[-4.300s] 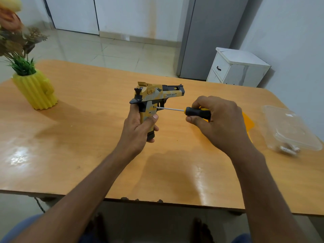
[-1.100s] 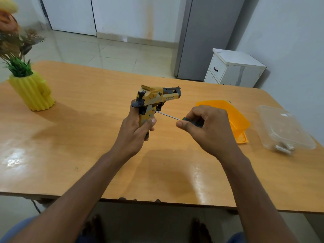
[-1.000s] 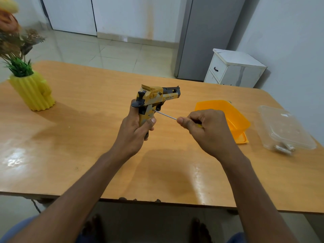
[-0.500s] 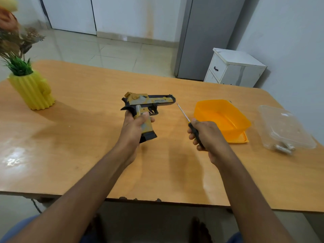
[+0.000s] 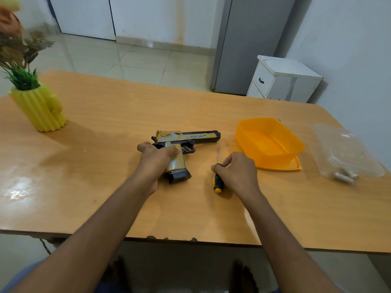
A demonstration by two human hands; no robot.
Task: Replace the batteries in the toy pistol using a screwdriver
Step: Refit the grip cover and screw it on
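The yellow and black toy pistol (image 5: 186, 138) lies flat on the wooden table (image 5: 105, 115), barrel pointing right. My left hand (image 5: 155, 160) grips its handle, fingers curled over the grip. To its right the screwdriver (image 5: 218, 180), with a black and yellow handle and a thin metal shaft, lies on the table pointing away from me. My right hand (image 5: 237, 172) holds the upper part of its handle with curled fingers.
An orange plastic tub (image 5: 268, 140) sits on its lid right of the screwdriver. A clear plastic container (image 5: 347, 153) with small batteries inside is at the far right. A yellow cactus-shaped vase (image 5: 40, 108) with flowers stands at the left.
Both hands have come down. The pistol went from held upright in the air to lying flat on the table, and the screwdriver was drawn away from it and laid on the table.
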